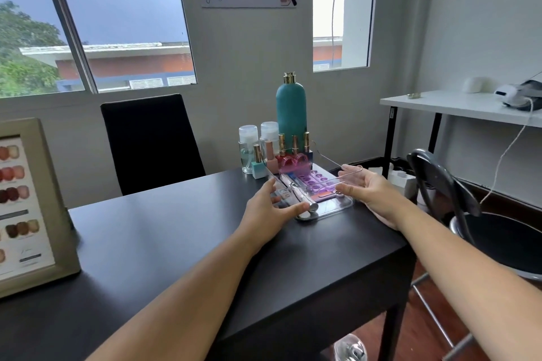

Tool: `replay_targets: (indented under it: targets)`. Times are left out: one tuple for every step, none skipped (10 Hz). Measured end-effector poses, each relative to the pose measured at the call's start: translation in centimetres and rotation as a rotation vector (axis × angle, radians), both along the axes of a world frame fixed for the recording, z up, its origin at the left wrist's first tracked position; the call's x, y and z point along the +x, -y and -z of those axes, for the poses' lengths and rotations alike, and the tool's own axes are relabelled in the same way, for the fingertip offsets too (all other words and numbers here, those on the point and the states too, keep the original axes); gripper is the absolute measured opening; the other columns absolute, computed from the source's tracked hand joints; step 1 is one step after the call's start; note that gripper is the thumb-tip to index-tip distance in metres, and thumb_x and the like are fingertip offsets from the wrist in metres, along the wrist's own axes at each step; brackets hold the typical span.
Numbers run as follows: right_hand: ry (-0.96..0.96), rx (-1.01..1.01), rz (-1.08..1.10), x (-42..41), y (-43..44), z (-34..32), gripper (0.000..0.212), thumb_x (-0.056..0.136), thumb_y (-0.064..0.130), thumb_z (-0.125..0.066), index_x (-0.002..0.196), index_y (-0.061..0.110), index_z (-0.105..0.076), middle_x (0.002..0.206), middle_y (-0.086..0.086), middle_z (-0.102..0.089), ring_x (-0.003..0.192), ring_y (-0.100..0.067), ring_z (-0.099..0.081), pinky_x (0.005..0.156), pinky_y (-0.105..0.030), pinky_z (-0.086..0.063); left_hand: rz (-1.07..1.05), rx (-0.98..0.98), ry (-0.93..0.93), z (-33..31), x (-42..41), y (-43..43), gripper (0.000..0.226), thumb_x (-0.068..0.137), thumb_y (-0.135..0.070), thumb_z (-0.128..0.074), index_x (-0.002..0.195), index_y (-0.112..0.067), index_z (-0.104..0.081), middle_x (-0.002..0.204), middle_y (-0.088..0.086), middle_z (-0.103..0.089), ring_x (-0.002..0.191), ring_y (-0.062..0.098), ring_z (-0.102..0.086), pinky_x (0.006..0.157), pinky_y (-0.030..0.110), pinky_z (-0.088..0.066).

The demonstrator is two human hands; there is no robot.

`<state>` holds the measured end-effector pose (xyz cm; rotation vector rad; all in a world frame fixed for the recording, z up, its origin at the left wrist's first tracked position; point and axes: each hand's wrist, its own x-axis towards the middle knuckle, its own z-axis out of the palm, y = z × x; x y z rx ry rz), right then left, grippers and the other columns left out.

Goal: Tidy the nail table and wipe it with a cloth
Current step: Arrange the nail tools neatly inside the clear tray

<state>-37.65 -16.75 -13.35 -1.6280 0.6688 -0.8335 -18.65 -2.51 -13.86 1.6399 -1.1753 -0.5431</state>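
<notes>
A clear plastic tray (pixel 337 208) holding nail tools, a silver pen-like tool and purple nail tips sits at the far right corner of the black nail table (pixel 181 243). My left hand (pixel 269 208) grips the tray's left side, thumb along its front edge. My right hand (pixel 369 190) holds the tray's right side, fingers at the rim. Behind the tray stand a tall teal bottle (pixel 291 111), two clear bottles with white caps (pixel 248 149) and several small polish bottles (pixel 294 145). No cloth is in view.
A framed nail colour chart (pixel 26 208) stands at the table's left. A black chair (pixel 149 141) faces me across the table. A black stool (pixel 469 214) is at the right. A white side table (pixel 457 105) with a lamp device stands by the right wall.
</notes>
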Motion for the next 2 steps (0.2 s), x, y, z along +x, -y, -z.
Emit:
replay_targets:
  targets:
    - [0.020, -0.020, 0.013, 0.03, -0.03, 0.24, 0.075, 0.074, 0.009, -0.073, 0.140, 0.004, -0.038, 0.140, -0.015, -0.049, 0.126, -0.020, -0.049, 0.097, -0.025, -0.044, 0.004, 0.008, 0.016, 0.17, -0.02, 0.12, 0.109, 0.056, -0.050, -0.082, 0.145, -0.020, -0.029, 0.139, 0.000, -0.050, 0.106, 0.005, -0.056, 0.089, 0.017, -0.043]
    - [0.071, -0.074, 0.071, -0.11, -0.86, -0.28, 0.100, 0.061, 0.014, -0.079, 0.146, 0.005, -0.028, 0.148, -0.010, -0.039, 0.134, -0.016, -0.039, 0.109, -0.028, -0.033, -0.015, -0.006, 0.083, -0.69, -0.39, -0.60, 0.104, 0.063, -0.051, -0.078, 0.147, -0.021, -0.024, 0.143, -0.003, -0.044, 0.107, 0.002, -0.048, 0.089, 0.018, -0.040]
